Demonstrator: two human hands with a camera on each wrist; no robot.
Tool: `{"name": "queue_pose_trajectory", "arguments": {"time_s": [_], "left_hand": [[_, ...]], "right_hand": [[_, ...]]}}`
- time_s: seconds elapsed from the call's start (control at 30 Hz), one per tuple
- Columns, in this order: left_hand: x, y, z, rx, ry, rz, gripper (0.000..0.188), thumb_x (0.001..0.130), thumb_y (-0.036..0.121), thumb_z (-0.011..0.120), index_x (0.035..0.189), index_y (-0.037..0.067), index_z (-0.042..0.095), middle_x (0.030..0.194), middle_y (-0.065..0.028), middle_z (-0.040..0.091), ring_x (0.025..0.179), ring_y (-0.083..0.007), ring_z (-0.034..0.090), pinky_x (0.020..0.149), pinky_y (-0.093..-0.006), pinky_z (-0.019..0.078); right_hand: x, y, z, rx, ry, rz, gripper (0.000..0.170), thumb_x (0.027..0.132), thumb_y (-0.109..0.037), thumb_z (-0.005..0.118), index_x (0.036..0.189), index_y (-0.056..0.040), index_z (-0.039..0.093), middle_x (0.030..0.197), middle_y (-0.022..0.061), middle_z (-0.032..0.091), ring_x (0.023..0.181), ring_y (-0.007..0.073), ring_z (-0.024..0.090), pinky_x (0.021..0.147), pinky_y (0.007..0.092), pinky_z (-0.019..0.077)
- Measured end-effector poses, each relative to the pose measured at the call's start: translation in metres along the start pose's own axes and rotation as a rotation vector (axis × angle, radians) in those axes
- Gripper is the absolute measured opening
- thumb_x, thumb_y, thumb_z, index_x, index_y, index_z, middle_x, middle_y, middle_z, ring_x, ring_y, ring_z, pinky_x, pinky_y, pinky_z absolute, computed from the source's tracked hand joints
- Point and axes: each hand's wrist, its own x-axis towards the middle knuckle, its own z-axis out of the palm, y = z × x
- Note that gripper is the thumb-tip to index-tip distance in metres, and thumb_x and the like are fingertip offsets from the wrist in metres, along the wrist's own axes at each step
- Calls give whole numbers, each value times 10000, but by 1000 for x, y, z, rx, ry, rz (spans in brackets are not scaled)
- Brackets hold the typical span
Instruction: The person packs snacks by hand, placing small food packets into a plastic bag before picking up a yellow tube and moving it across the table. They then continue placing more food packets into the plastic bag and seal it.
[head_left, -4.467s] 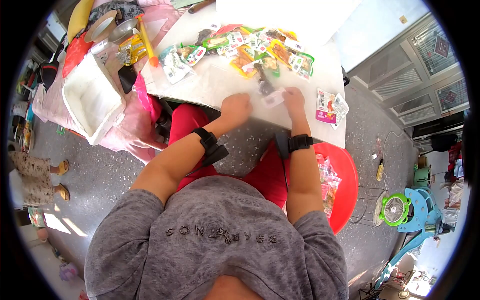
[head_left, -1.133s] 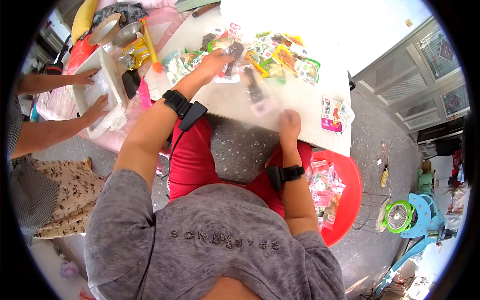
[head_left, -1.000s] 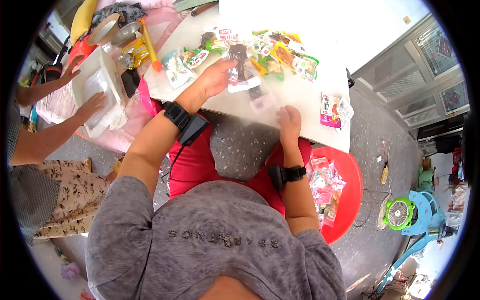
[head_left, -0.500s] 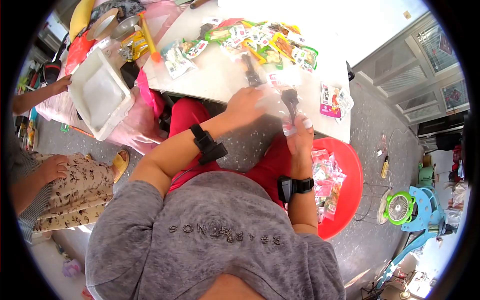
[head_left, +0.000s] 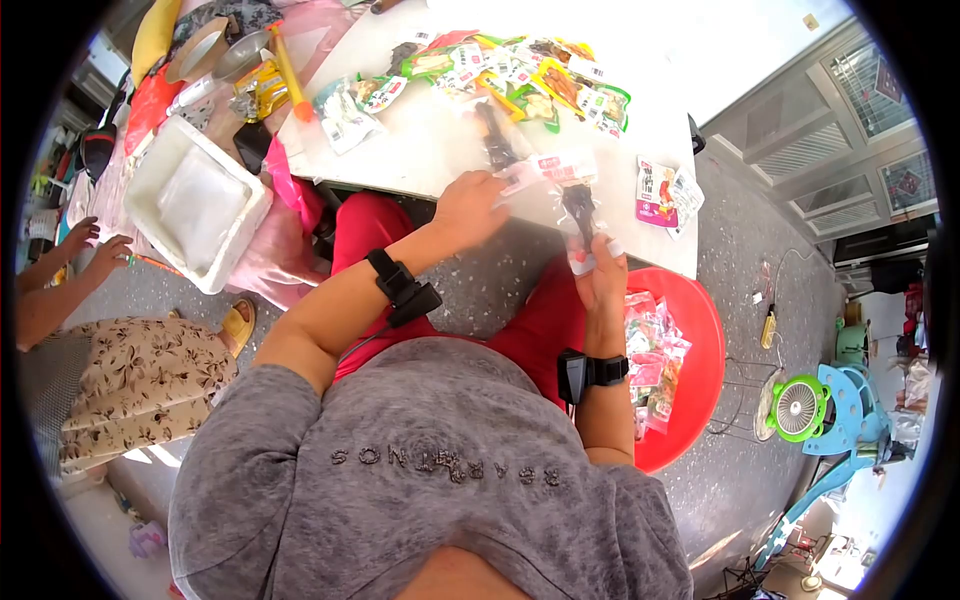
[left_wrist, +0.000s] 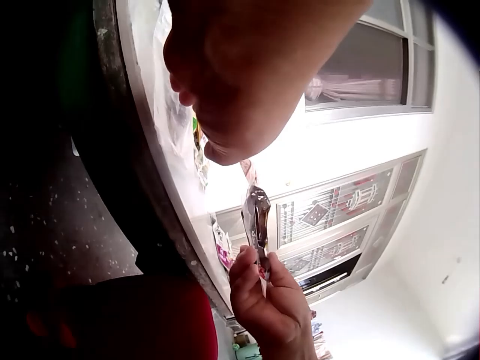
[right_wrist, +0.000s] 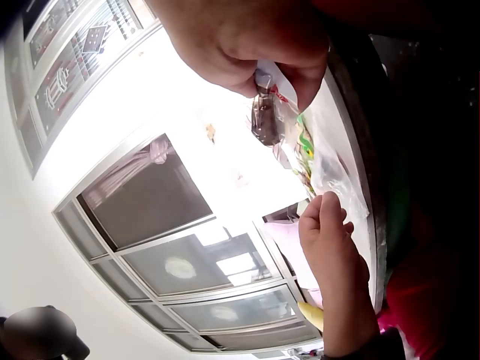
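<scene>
My right hand (head_left: 602, 278) grips the lower end of a clear snack packet (head_left: 578, 205) with a dark, leg-shaped piece of meat inside. It is held upright above the table's front edge, its white-and-red printed top pointing away from me. In the left wrist view the right hand (left_wrist: 270, 300) pinches it between thumb and fingers. My left hand (head_left: 470, 208) is beside it at the table edge, fingers curled, its fingertips right by the end of a second clear packet (head_left: 495, 140) lying flat. Whether the left fingers hold plastic I cannot tell.
Several colourful snack packets (head_left: 520, 80) lie piled on the white table (head_left: 430, 150). Two small packets (head_left: 665, 195) lie at its right side. A red tub (head_left: 690, 370) with packets stands right. To the left are a white foam box (head_left: 195, 205) and another person's hands (head_left: 95, 255).
The left hand has brought the dark meat packet over from the pile, and the right hand now holds it. The other person's hands have drawn back from the foam box.
</scene>
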Motion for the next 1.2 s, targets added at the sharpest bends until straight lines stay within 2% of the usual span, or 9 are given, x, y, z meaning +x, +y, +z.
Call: {"name": "queue_pose_trajectory", "arguments": {"time_s": [0.1, 0.2, 0.33, 0.47, 0.57, 0.7, 0.87, 1.1, 1.2], "left_hand": [[-2, 2, -1, -94, 14, -30, 316, 697, 206, 587, 957, 48, 501, 907, -97, 529, 884, -258, 498, 739, -335, 424], [-4, 5, 18, -916, -253, -327, 337, 759, 245, 551, 1022, 61, 451, 928, -48, 518, 881, -206, 503, 747, -349, 421], [4, 59, -8, -1680, -319, -855, 287, 814, 174, 466, 1075, 71, 407, 975, -45, 493, 881, -202, 510, 770, -397, 422], [10, 50, 3, -1907, -303, -693, 280, 804, 103, 430, 1081, 81, 406, 1001, -64, 494, 903, -228, 509, 814, -435, 415], [12, 52, 0, -1947, -254, -661, 285, 806, 114, 431, 1088, 82, 405, 1005, -60, 495, 918, -218, 504, 788, -400, 427], [11, 56, 3, -1835, -244, -831, 303, 802, 115, 433, 1101, 81, 396, 1033, -60, 486, 927, -198, 498, 760, -349, 424], [8, 67, 17, -1583, -298, -691, 315, 790, 130, 452, 1095, 66, 411, 1012, -52, 495, 896, -170, 495, 759, -314, 408], [10, 16, 9, -154, -63, 52, 429, 672, 278, 603, 1005, 26, 502, 982, -155, 512, 904, -267, 491, 781, -324, 394], [6, 7, 6, 35, -78, 25, 368, 665, 249, 581, 954, 29, 517, 904, -153, 510, 845, -299, 487, 716, -359, 415]], "right_hand": [[2, 4, -6, -3, 45, -68, 71, 821, -40, 431, 870, -35, 482, 770, 75, 522, 616, 134, 473, 561, 235, 391], [0, 7, -7, -305, 58, -269, 90, 785, -28, 475, 875, -32, 486, 861, 113, 552, 655, 184, 529, 585, 286, 438], [-18, 0, 29, -1296, -208, -1031, 189, 682, -17, 540, 870, -39, 529, 946, 136, 516, 957, 310, 471, 801, 355, 376], [-38, -6, 47, -1658, -114, -973, 287, 671, -74, 582, 943, -26, 503, 1151, 131, 386, 1107, 296, 349, 864, 356, 323], [-19, 16, -2, -1077, 69, -453, 399, 718, -107, 561, 1075, -2, 418, 1189, 122, 361, 1138, 265, 328, 888, 364, 316], [-32, -13, -1, 313, -383, 245, 552, 748, -207, 579, 1183, -16, 299, 1161, 121, 405, 1079, 231, 406, 871, 363, 373], [-21, -1, 6, 192, -202, 174, 240, 792, -117, 514, 1004, -25, 447, 957, 83, 536, 875, 183, 528, 769, 333, 448], [-19, -7, -11, 49, 36, -133, 80, 791, 30, 443, 826, -27, 486, 842, 94, 562, 708, 151, 551, 645, 269, 480], [-19, -8, -21, -32, 123, -187, 75, 788, 23, 453, 835, -23, 488, 832, 89, 560, 697, 141, 542, 625, 250, 470]]}}
